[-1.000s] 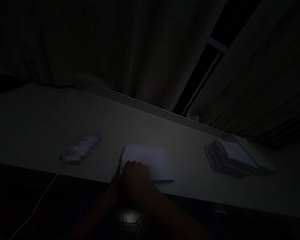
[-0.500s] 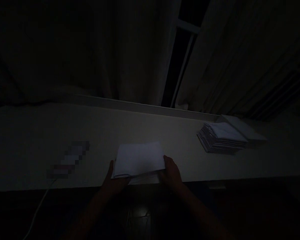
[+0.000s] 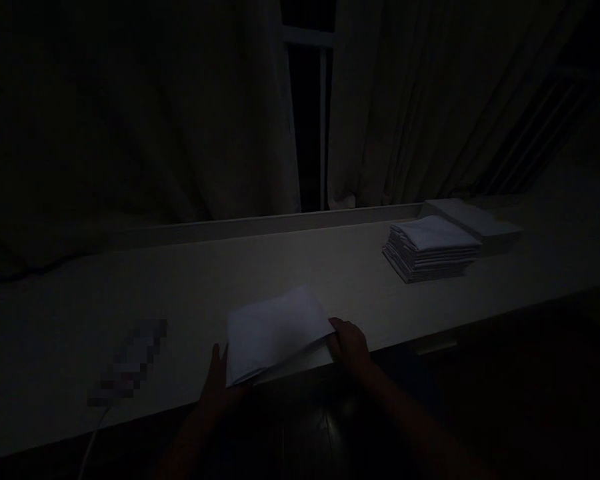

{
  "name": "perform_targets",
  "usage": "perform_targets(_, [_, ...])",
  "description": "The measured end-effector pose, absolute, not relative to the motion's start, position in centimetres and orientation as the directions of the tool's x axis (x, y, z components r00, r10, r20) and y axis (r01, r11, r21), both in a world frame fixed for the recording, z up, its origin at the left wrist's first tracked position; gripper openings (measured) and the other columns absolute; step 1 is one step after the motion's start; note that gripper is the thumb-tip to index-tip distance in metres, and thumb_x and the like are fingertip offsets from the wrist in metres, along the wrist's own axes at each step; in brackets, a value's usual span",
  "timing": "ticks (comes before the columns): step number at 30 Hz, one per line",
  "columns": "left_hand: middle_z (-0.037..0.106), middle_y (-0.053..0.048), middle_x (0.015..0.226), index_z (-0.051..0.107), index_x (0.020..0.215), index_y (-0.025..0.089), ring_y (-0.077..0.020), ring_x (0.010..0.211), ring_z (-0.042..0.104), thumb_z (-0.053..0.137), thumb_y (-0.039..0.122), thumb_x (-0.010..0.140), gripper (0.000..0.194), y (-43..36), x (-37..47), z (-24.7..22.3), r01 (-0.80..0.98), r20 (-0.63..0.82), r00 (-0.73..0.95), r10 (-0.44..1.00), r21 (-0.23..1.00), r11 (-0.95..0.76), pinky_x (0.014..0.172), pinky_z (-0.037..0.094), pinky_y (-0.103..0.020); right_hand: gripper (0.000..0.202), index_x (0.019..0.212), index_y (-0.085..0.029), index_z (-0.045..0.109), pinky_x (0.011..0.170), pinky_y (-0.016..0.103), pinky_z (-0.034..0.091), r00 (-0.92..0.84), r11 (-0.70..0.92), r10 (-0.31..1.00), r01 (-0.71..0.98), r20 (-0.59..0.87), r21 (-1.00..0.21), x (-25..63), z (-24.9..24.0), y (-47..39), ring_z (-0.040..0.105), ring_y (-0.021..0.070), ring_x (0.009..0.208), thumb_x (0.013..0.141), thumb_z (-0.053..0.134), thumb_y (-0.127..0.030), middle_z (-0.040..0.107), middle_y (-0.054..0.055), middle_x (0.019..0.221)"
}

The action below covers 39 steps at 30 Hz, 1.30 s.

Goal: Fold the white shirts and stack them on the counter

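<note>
A folded white cloth [image 3: 277, 333] is held between my two hands above the front edge of the white counter [image 3: 190, 287]. My left hand [image 3: 220, 387] grips its lower left corner, the thumb up along the left side and the other fingers hidden beneath. At the right edge, my right hand [image 3: 349, 343] pinches the cloth, thumb and fingers closed on it. The cloth is slightly tilted. To the right on the counter stands a neat stack of similar folded cloths [image 3: 433, 250]. The scene is very dark, so fine detail is lost.
Behind the stack lies a pale flat box [image 3: 473, 217]. At the left is a blurred-out object [image 3: 130, 363] with a white cable [image 3: 93, 440] running off the front edge. Long curtains [image 3: 220, 120] hang at the back, parted before a dark barred window [image 3: 307, 120].
The view has turned, so the counter now slants up to the right. Both hands still hold the folded cloth, whose right side is now tilted higher.
</note>
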<state>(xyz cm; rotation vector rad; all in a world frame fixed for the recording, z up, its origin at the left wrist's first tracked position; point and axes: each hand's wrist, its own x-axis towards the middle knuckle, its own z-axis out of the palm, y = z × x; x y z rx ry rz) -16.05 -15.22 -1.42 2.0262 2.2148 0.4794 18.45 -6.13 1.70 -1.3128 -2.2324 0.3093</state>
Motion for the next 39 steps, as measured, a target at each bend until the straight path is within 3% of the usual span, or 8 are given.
perform_targets(5, [0.05,-0.011,0.145,0.061,0.128,0.019,-0.0401,0.145,0.019,0.062,0.051,0.062,0.074,-15.2,-17.4,-2.8,0.973,-0.026,-0.121,0.992,0.196,0.124,0.117,0.023,-0.055,0.043,0.131,-0.015,0.054,0.089,0.035,0.044,-0.37,0.498,0.863,0.737,0.345,-0.457,18.4,1.5,-6.4,0.059,0.0235,0.098,0.089,0.047,-0.019,0.067,0.011,0.106])
perform_targets(14, [0.054,-0.011,0.141,0.058,0.132,0.03,-0.0411,0.141,0.031,0.053,0.052,0.073,0.064,-13.5,-15.6,-1.3,0.985,-0.098,0.057,0.994,0.166,-0.041,0.114,-0.007,-0.067,0.048,0.132,-0.015,0.055,0.086,0.035,0.045,-0.371,0.487,0.87,0.747,0.325,-0.453,20.6,2.1,-7.9,0.058,0.0228,0.096,0.085,0.05,-0.015,0.065,0.011,0.103])
perform_targets(17, [0.051,-0.017,0.143,0.053,0.137,0.02,-0.0404,0.143,0.028,0.051,0.058,0.069,0.078,-12.7,-16.2,-0.8,0.964,-0.041,-0.013,0.999,0.264,0.023,0.116,0.002,-0.064,0.054,0.134,-0.018,0.053,0.09,0.035,0.045,-0.39,0.485,0.874,0.717,0.289,-0.501,22.6,3.2,-8.5,0.059,0.0219,0.102,0.08,0.052,-0.012,0.065,0.01,0.109])
perform_targets(20, [0.052,-0.012,0.143,0.053,0.136,0.021,-0.0323,0.14,0.036,0.039,0.057,0.076,0.071,-11.6,-18.1,0.5,0.899,0.02,-0.069,0.997,0.434,0.053,0.117,0.021,-0.054,0.048,0.125,-0.02,0.06,0.091,0.032,0.046,-0.278,0.387,0.922,0.639,0.269,-0.665,23.7,4.8,-6.5,0.059,0.0195,0.105,0.079,0.052,-0.011,0.065,0.008,0.114])
perform_targets(24, [0.065,-0.011,0.127,0.064,0.121,0.019,-0.0301,0.122,0.057,0.025,0.054,0.087,0.062,-9.4,-19.2,2.9,0.84,-0.014,-0.177,0.984,0.519,0.159,0.106,0.042,-0.048,0.028,0.113,-0.017,0.065,0.078,0.029,0.049,-0.269,0.111,0.963,0.484,-0.027,-0.868,22.4,6.8,0.4,0.063,0.0176,0.089,0.089,0.054,-0.027,0.068,0.008,0.104])
perform_targets(29, [0.042,-0.014,0.151,0.048,0.139,0.017,-0.0322,0.139,0.037,0.038,0.06,0.088,0.068,-7.6,-14.8,4.8,0.918,0.174,-0.217,0.961,0.371,0.14,0.111,0.036,-0.051,0.028,0.115,-0.018,0.062,0.053,0.022,0.043,-0.43,-0.076,0.862,0.415,-0.268,-0.907,19.2,7.6,8.0,0.056,0.0102,0.055,0.094,0.051,-0.031,0.066,0.003,0.077])
perform_targets(33, [0.019,-0.01,0.162,0.033,0.149,0.029,-0.0345,0.148,0.016,0.033,0.06,0.091,0.066,-7.7,-11.5,4.3,0.962,0.019,-0.134,0.991,0.242,0.126,0.112,0.025,-0.061,0.018,0.104,-0.02,0.061,0.043,0.016,0.034,-0.645,-0.224,0.627,0.388,-0.437,-0.894,18.0,7.2,10.6,0.044,0.0053,0.041,0.092,0.052,-0.03,0.058,-0.004,0.06])
perform_targets(39, [0.011,-0.011,0.163,0.015,0.154,0.026,-0.03,0.149,0.013,0.031,0.055,0.094,0.069,-9.2,-11.2,2.2,0.989,0.044,-0.099,0.994,0.116,0.094,0.115,0.018,-0.06,0.016,0.085,-0.017,0.058,0.041,0.016,0.032,-0.762,-0.15,0.508,0.382,-0.403,-0.912,17.8,5.3,12.3,0.04,0.0052,0.04,0.089,0.057,-0.033,0.052,-0.006,0.054])
